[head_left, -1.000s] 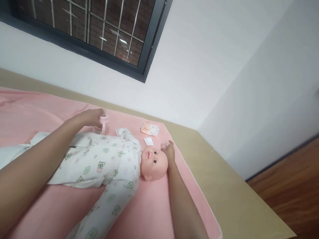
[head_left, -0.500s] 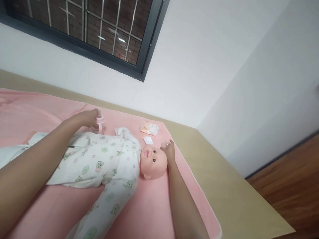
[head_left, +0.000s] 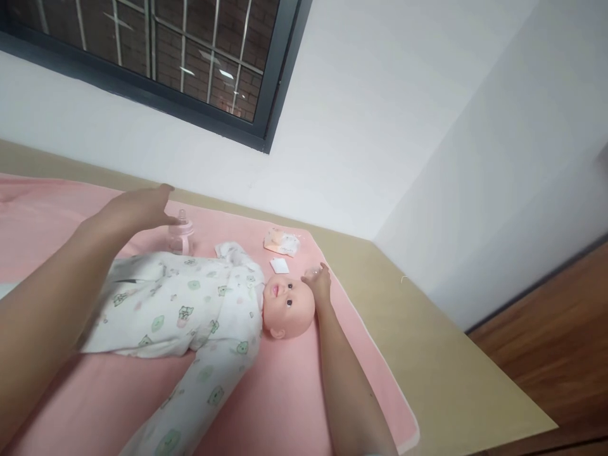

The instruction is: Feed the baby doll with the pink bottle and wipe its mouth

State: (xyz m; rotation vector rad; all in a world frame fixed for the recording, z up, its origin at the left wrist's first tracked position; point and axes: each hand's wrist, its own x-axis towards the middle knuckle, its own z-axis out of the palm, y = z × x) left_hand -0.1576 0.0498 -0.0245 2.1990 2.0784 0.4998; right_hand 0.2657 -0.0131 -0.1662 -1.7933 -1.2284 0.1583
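A baby doll (head_left: 190,304) in a white printed outfit lies on its back on a pink mat (head_left: 285,392), head to the right. My left hand (head_left: 149,206) is open, thumb and fingers apart, just beside a clear baby bottle (head_left: 180,237) with a pale pink collar and handle. The bottle stands upright past the doll's body. Beyond the doll's head, my right hand (head_left: 322,285) is closed around a small clear cap (head_left: 313,273), which looks like the bottle's cover and is partly hidden by the fingers.
Near the doll's face lie a small white square pad (head_left: 280,265) and a printed soft packet (head_left: 282,242). The mat covers part of a light wooden tabletop (head_left: 399,323). Behind it rise a white wall (head_left: 332,158) and a dark-framed barred window (head_left: 237,130).
My left hand has let go of the baby bottle and moved up and left, its fingers spreading. The bottle stays standing. My right hand keeps its hold on the cap. The view has shifted slightly.
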